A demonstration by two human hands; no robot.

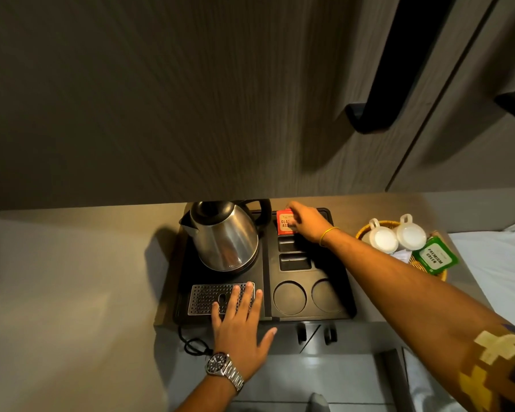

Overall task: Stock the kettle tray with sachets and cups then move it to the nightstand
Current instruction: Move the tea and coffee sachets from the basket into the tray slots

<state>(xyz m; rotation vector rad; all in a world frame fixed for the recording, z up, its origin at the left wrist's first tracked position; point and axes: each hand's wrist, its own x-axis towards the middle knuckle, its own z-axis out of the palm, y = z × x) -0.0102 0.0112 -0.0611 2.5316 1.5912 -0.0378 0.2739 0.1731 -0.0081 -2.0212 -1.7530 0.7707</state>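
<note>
Stocking looks barely begun. The tray (344, 310) sits on a low counter (122, 233) against the wall, kettle (225, 237) on its left half. The right hand (308, 223) is at the far slot, fingers pinched on a red sachet (284, 223) standing upright in or just over that slot; I cannot tell whether it is seated. The two slots (293, 252) nearer the person appear empty, and so do both round cup wells (289, 298).

The left hand (241, 319) lies flat, fingers spread, on the tray's near edge with fingertips over the drip grate (208, 298); it grips nothing and seems to steady the tray.

Left to do, by my reading: more sachets, both cups, then the carry.

Supplies: a basket (369, 226) just right of the tray holds two white cups (394, 236) and a green sachet (434, 257).

Obstacle: the kettle's cord (192, 344) hangs off the front edge and could snag when the tray is lifted. Nightstand not identifiable.
</note>
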